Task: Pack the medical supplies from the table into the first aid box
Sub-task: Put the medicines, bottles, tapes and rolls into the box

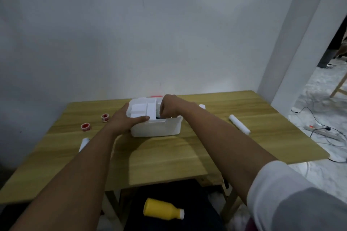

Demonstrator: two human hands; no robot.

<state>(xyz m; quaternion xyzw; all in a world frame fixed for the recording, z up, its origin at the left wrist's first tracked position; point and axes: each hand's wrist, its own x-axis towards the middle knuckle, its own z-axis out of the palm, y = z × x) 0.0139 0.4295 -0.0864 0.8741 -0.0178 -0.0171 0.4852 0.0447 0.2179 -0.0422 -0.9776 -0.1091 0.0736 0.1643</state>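
Partway only: steadied first aid box (155, 127) at table (169, 155) centre with left hand (124, 120), fingers wrapped round its corner; held right hand (169, 107) inside, fingers curled, pinch unclear; two tape rolls (86, 126), two white rolls (239, 124) unpacked.

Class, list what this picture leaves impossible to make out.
Head view.
Whether the right hand holds anything: its curled fingers dip inside the first aid box, hidden by its back.
White roll at left: partly covered by the left forearm.
Red thing behind the box: mostly hidden by it.
Tape roll print: too small.
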